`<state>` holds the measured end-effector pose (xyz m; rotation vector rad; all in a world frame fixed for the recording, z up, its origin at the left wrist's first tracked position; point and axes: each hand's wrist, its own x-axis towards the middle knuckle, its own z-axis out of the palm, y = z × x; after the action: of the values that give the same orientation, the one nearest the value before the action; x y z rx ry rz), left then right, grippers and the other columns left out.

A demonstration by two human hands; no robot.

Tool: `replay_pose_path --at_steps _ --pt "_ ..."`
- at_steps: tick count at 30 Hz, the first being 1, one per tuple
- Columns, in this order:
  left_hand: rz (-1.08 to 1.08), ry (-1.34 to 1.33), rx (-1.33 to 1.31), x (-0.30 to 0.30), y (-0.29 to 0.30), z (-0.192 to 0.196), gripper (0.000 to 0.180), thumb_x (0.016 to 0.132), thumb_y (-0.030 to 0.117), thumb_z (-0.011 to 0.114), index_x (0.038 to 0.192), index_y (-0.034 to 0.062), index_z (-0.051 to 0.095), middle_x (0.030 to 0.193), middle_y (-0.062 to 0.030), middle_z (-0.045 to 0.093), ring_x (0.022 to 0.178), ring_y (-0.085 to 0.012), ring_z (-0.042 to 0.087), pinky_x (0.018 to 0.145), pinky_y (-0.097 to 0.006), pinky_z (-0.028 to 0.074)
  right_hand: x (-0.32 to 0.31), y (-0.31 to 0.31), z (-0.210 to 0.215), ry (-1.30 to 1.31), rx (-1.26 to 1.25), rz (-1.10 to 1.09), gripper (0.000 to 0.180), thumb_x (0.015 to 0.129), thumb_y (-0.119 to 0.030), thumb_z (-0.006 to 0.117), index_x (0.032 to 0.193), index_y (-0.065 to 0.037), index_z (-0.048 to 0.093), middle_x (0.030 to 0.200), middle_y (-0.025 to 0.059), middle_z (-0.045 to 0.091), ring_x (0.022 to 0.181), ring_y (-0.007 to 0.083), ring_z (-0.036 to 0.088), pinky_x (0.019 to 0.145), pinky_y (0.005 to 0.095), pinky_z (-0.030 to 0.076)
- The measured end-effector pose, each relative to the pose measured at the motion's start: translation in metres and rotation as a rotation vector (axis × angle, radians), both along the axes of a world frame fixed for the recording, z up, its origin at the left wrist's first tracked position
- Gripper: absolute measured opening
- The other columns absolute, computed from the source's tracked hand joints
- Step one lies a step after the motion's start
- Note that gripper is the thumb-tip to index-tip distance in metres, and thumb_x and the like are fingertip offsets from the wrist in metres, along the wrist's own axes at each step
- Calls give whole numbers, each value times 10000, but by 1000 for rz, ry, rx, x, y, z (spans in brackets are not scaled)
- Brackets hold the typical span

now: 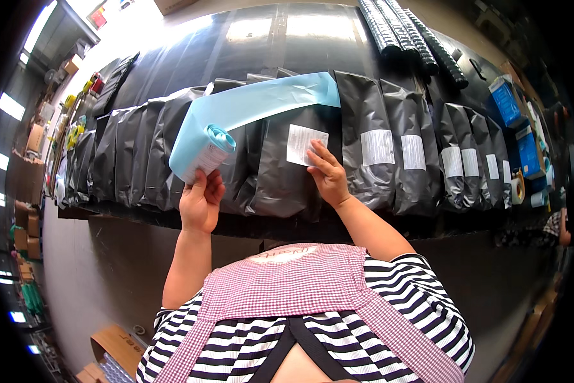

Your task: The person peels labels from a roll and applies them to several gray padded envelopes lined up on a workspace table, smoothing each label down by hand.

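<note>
Overhead, lit black table (261,38) bears grey bags (376,147); left grip (200,201) clasps blue roll (200,153).

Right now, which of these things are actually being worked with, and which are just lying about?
In use:
left hand holding the roll of label backing
right hand pressing the white label
grey mailer bag

Lying about:
blue boxes
tape roll
black ribbed tubes

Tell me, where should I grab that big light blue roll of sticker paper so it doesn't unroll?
Probably around its round lower end, coming from underneath, as the left hand does now. The light blue roll of label backing paper is wound thick there, while its loose tail stretches up and right across the grey plastic mailer bags, so gripping the tail would likely just pull more paper off.
</note>
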<state>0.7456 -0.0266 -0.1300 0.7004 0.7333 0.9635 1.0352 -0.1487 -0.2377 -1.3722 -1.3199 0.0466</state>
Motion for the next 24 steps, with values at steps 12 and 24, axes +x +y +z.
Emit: replay_pose_path --at_steps 12,24 --pt "-27 90 -64 -3 0 -9 340 995 314 600 1212 55 567 1008 -68 653 876 -161 642 748 -298 566 -9 -19 7 -297 -364 50 409 916 -338 669 1243 -92 680 1460 116 524 1396 308 440 1176 481 272" --pt "-87 39 -37 -7 -6 -3 318 992 288 616 1204 55 572 1021 -70 679 866 -159 672 730 -298 587 -34 70 42 -347 -995 -181 722 937 -497 555 1534 -138 366 1671 125 18 1517 441 -28 1141 680 195"
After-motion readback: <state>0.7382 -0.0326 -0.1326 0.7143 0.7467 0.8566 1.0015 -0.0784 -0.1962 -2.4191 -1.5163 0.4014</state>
